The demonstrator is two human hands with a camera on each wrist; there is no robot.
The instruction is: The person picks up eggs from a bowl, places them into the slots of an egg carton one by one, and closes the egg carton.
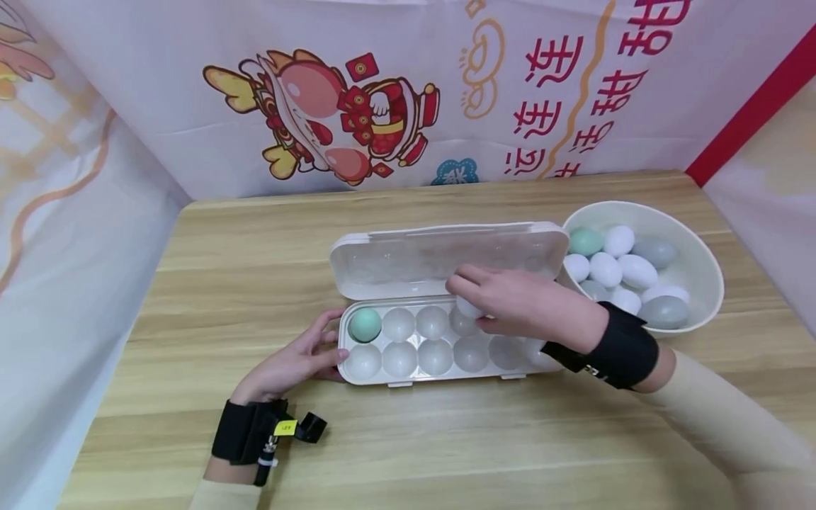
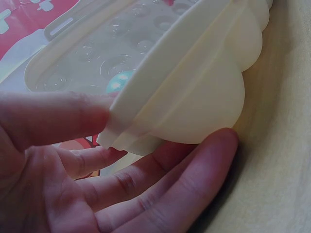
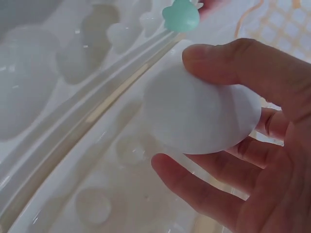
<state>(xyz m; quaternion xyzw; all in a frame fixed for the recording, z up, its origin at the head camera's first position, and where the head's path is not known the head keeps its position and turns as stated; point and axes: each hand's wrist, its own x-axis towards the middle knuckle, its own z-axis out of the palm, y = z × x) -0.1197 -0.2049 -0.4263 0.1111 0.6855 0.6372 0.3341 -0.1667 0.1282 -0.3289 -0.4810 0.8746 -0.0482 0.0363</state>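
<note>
An egg box [image 1: 376, 380] of whitish plastic lies lengthwise on the table, its lid [image 1: 395, 268] tipped back. One green egg [image 1: 365, 324] sits in the back-row cup at the left end. My left hand [image 1: 299, 360] grips that end, thumb on the rim and fingers beneath, as the left wrist view shows. Over the back row, my right hand [image 1: 523, 301] holds a white egg [image 3: 199, 114] between thumb and fingers. The head view shows only part of this egg; cups at the right end are partly hidden by the hand and wrist.
A white bowl [image 1: 704, 283] holding several white, grey and green eggs stands to the right, close by the lid's right end. Behind the wooden table [image 1: 255, 241] hangs a printed cloth [image 1: 191, 142]. Black bands circle both wrists.
</note>
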